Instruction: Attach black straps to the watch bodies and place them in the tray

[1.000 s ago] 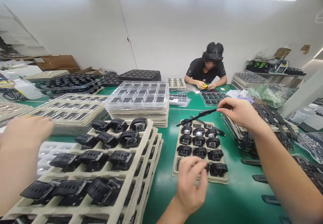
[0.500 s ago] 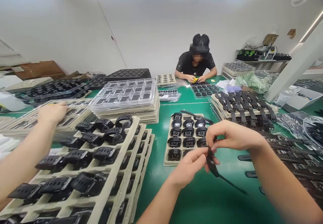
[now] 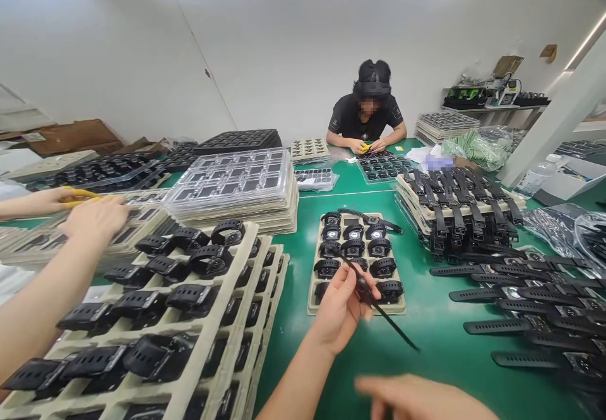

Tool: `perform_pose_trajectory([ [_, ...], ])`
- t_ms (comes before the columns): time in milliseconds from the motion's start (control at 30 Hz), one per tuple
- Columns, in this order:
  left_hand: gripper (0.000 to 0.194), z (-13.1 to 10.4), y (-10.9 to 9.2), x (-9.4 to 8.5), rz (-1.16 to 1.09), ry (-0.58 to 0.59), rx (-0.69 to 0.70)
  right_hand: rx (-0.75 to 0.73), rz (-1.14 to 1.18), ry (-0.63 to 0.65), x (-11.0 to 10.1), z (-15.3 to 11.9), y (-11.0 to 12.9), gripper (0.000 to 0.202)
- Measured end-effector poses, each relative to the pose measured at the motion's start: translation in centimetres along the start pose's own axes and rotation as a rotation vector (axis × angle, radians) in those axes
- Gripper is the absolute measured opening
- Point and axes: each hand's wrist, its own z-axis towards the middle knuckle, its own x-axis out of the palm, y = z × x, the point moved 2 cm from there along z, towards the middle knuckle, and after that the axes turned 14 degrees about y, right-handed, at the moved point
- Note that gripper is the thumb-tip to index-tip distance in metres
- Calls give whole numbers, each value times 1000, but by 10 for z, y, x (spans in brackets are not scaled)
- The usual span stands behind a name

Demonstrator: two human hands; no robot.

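My left hand (image 3: pixel 338 312) is closed on a black smartwatch (image 3: pixel 363 288), held tilted over the near end of a beige tray (image 3: pixel 311 306). Its strap ends stick out on both sides, one slanting down to the right. Curled black watches (image 3: pixel 353 248) sit in rows in the tray, and one with its strap laid straight (image 3: pixel 374 219) rests across the far end. Low at the bottom edge is my right hand (image 3: pixel 421 398), blurred, with its fingers apart and no object visible in them. It is away from the watch, and its lower part is cut off.
Flat watches (image 3: pixel 534 297) lie on the green table at right, beside a stack of watch-laden trays (image 3: pixel 459 202). Tall watch trays (image 3: pixel 199 344) stand at left. Co-workers' hands (image 3: pixel 97 218) reach over trays at far left. Another person (image 3: pixel 367 117) sits across the table.
My right hand has let go of the watch and dropped down toward the bottom edge. My left hand has moved left with the watch. At far left, a second co-worker hand and a yellow object have appeared.
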Motion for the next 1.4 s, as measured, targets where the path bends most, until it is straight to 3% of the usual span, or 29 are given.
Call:
perform_pose_trajectory([
  [67,36,-3,4,2,17,45,-45,-1,238,-76,3,17,-12,43],
  [133,41,-5,7,3,86,80,-104,-98,467,-288,-12,30,-15,45],
  [200,42,-7,8,3,209,104,-159,-222,525,-438,-33,37,-11,39],
  [300,39,-9,7,-1,403,111,-175,-256,388,-436,-59,43,2,35],
  [400,38,-10,2,-4,534,107,-157,-230,198,-421,-71,49,18,36],
  [500,27,-12,-4,-6,730,45,-90,-215,22,-404,-69,56,29,27],
  [567,21,-13,-8,-4,952,-9,34,-227,-21,-425,-66,60,30,24],
  [667,36,-14,-9,2,1273,67,202,-267,18,-430,-60,64,28,22],
  [767,29,-14,-6,6,1420,108,285,-278,77,-454,-58,64,24,23],
  [900,16,-13,-5,9,1458,113,331,-278,119,-511,-60,61,23,23],
  [1067,23,-15,-6,8,1427,93,399,-289,44,-464,-56,62,24,23],
  [1267,15,-14,-7,6,1390,136,333,-220,182,-547,-62,60,23,32],
  [1400,22,-16,-7,5,1245,155,267,-167,75,-468,-62,62,31,34],
])
